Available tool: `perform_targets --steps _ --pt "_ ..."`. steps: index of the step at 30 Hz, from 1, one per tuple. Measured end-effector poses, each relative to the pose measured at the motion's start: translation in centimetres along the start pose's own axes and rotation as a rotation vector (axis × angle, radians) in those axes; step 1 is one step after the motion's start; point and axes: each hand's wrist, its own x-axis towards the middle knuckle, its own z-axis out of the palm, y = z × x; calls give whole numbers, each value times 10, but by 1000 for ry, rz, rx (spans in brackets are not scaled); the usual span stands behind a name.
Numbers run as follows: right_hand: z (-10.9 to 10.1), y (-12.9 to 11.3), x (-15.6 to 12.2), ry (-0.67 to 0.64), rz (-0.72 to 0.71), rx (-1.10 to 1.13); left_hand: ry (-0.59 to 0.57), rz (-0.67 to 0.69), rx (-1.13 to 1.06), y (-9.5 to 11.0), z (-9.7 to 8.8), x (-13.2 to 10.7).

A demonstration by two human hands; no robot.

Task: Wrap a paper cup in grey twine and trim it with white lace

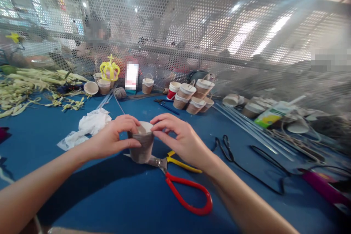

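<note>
Holding: cup (142, 150); left hand (116, 134), grip closed on its wall; right hand (179, 131), grip pinched at rim. Over-squeezing could dent it (scissors (161, 163) nearby).

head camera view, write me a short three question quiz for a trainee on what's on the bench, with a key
1. Multiple choice: what colour is the crown ornament? A red, B yellow, C blue.

2. True or false: the right hand has its grip on the handle of the red-handled scissors.

3. Fill in: the crumpled white wad lies to the picture's ____ of the twine-wrapped cup between the hands.

Key: 1 B. 2 False; the right hand is at the cup's rim, and the red-handled scissors lie on the blue table. 3 Left.
</note>
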Motion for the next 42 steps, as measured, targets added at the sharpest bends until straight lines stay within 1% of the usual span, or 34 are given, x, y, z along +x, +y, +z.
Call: perform_targets --steps 2,4,7,9,11,13,16,17,22,27,33,38,42 --pt "-2 -7 -5 29 -2 8 -57 -125 -214 5 -1 -2" --pt "-3 -13 -11 44 6 -12 -119 -232 -378 6 1 -4" --pt "-1 -19 -20 24 67 -44 -175 -331 -501 5 5 -5" --pt "1 -21 -25 14 120 -54 -184 -356 -526 3 8 -4" --pt "2 -21 -28 0 164 -49 -190 -359 -523 1 10 -3" --pt "3 -21 -30 -52 190 -29 -192 -356 -506 0 11 -2" --pt "2 -21 -31 -148 193 3 -189 -361 -469 -2 12 -1" --pt "1 -21 -31 -159 190 4 -187 -362 -459 -3 12 -1" --pt "1 -16 -31 -107 249 -35 -187 -350 -473 -4 14 -2" --pt "4 -10 -31 -104 287 -47 -199 -337 -483 -4 14 -2" --pt "5 -6 -32 -79 251 -69 -200 -322 -483 -5 14 -2" --pt "7 -6 -34 -53 162 -80 -187 -314 -459 -5 14 -2" --pt "8 -9 -34 -56 120 -73 -173 -322 -425 -6 14 -2"
